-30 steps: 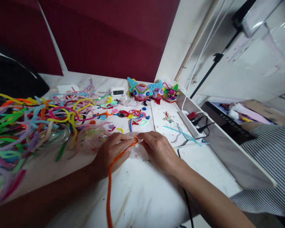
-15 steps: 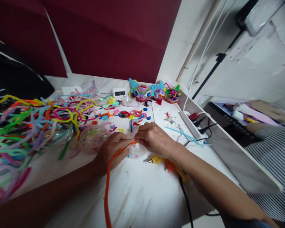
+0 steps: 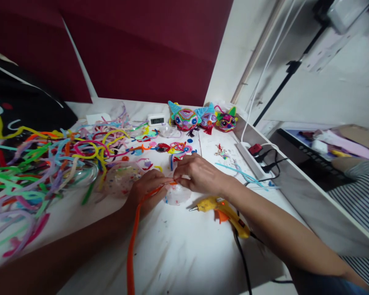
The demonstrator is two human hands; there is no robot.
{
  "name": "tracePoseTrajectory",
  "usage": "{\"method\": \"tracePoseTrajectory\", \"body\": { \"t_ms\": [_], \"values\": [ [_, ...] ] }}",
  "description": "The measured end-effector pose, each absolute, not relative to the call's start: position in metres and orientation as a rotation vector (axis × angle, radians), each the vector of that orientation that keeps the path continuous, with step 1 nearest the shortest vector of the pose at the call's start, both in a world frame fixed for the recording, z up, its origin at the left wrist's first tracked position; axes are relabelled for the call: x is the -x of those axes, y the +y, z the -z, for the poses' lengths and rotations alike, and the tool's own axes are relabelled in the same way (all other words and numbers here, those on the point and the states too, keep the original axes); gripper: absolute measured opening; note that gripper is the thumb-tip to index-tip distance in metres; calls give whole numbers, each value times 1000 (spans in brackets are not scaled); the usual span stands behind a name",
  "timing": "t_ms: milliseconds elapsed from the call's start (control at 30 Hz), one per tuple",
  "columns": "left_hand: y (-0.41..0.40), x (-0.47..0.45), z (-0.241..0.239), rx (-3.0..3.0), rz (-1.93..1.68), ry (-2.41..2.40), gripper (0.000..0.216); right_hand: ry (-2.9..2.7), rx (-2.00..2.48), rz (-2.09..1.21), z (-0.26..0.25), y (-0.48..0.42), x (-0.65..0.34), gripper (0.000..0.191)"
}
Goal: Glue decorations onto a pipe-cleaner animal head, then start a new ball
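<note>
My left hand (image 3: 147,189) and my right hand (image 3: 199,175) meet fingertip to fingertip over a small clear plastic dome (image 3: 177,195) on the white table (image 3: 184,250). Both pinch the upper end of a long orange pipe cleaner (image 3: 132,241), which runs down toward me past my left wrist. A yellow glue gun (image 3: 224,208) lies on the table just below my right wrist, nozzle pointing left, its black cord trailing toward me.
A big heap of coloured pipe cleaners (image 3: 39,164) fills the left side. Three finished pipe-cleaner animal heads (image 3: 203,119) and a small white clock (image 3: 156,119) stand at the back. A power strip (image 3: 252,157) lies right; a person's striped sleeve (image 3: 363,205) is far right.
My right hand has shifted up and left off the table, uncovering the yellow glue gun. Both hands keep pinching the orange pipe cleaner end.
</note>
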State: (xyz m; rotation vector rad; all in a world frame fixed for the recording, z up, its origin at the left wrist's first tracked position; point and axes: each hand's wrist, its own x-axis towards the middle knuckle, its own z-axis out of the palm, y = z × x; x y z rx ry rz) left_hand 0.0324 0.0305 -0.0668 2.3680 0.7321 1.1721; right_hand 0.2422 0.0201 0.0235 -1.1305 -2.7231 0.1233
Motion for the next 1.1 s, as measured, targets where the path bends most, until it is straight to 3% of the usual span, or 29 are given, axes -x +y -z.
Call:
{"method": "tracePoseTrajectory", "body": {
  "t_ms": [533,1100],
  "values": [
    [33,-35,72,-2256,-1208,737,21,-2813,1378,-122,-35,23,-230,18],
    [39,-35,53,-1825,-904,1012,20,-2834,1367,-249,-33,35,-230,12]
  ]
}}
